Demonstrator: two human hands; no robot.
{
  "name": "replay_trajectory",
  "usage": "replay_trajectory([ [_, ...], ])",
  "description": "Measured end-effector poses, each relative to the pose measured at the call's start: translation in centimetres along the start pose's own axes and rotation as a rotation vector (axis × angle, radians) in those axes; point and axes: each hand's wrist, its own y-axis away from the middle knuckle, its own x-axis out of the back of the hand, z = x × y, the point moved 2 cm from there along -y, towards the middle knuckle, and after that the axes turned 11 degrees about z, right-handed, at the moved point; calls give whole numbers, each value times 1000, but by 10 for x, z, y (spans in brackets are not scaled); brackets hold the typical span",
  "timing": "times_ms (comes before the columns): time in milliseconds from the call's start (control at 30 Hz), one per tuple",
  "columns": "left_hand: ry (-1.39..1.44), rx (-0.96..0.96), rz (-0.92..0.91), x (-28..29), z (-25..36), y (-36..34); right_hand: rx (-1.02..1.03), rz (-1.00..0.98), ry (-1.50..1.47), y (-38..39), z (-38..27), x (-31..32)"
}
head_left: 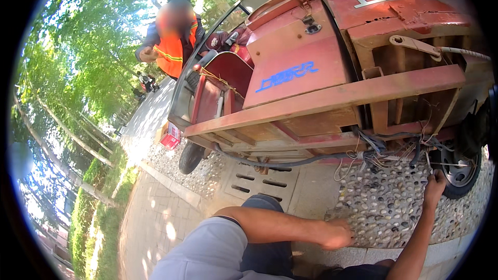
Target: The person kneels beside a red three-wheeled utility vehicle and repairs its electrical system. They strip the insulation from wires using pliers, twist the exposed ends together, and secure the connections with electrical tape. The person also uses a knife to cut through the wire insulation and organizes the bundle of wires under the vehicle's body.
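Two hands low, near. Right hand (434, 185) raised, fingers curled at loose wires (386, 151) hanging just above, under cart frame (332, 98), beside rear wheel (459, 171). Left hand (336, 234) pressed flat on pebble paving (384, 207), farther left.

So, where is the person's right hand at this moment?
In the head view, the right hand is at the lower right, reaching up to the loose wires under the red cart, beside its rear wheel.

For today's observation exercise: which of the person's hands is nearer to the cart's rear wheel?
Right. The right hand reaches up almost to the rear wheel; the left hand rests lower on the pebble paving, well apart from it.
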Motion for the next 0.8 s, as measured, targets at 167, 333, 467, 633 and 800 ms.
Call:
replay_trajectory([
  [167, -106, 158, 397, 88, -6, 24, -50, 6, -23, -4, 20, -2],
  [333, -183, 480, 718, 169, -20, 108, -49, 43, 4, -17, 49, 5],
  [467, -194, 848, 1029, 178, -47, 194, -102, 50, -29, -12, 19, 7],
  [633, -108, 1363, 829, 83, -84, 316, -155, 63, -98, 22, -37, -19],
  [800, 98, 1307, 283, -145, -84, 453, -294, 79, -247, 36, -44, -31],
])
